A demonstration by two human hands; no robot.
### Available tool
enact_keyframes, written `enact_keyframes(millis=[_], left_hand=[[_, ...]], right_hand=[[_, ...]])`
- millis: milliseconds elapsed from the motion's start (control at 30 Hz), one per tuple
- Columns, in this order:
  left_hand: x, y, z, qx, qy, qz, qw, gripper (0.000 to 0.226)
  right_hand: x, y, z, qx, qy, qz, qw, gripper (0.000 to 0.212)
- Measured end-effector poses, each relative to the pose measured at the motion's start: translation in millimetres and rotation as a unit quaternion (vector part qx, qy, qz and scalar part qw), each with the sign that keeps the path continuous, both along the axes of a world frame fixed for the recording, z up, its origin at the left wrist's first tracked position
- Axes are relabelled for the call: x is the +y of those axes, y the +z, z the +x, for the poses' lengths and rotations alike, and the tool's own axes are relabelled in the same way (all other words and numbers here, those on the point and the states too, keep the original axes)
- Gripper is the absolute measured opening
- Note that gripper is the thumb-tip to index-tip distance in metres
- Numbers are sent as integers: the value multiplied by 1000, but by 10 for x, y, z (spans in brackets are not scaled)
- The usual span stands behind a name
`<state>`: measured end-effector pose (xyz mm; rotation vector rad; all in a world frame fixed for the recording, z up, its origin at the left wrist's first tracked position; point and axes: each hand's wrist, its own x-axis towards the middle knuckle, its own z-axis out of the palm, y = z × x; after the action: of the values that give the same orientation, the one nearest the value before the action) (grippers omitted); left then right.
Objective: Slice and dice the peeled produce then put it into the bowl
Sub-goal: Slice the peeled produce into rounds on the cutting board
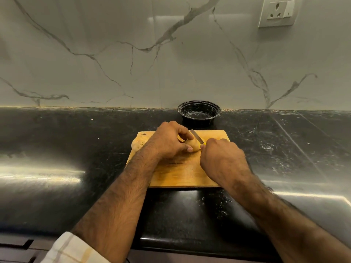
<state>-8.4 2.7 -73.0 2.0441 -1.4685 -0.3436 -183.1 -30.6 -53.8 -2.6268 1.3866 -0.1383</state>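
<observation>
A peeled, pale yellow potato (pixel 193 144) lies on the wooden cutting board (pixel 182 173). My left hand (pixel 168 142) grips it from the left, fingers curled over its top and thumb at its near side. My right hand (pixel 221 158) holds a knife (pixel 196 136) with a yellow handle; its blade slants over the potato's right end. A black round bowl (pixel 198 112) stands just behind the board, against the wall, with nothing visible inside.
Potato peelings (pixel 138 144) lie at the board's far left corner. The board sits on a glossy black stone counter (pixel 76 149). A marble-patterned wall rises behind, with a white power socket (pixel 277 13) at the upper right.
</observation>
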Motion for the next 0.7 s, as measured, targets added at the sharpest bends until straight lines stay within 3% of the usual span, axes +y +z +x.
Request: enact_keyframes(millis=[700], left_hand=[[-4,27,-49,-22,-1,-11,1000,34]], right_hand=[[19,23,109,18,20,-20,999,23]])
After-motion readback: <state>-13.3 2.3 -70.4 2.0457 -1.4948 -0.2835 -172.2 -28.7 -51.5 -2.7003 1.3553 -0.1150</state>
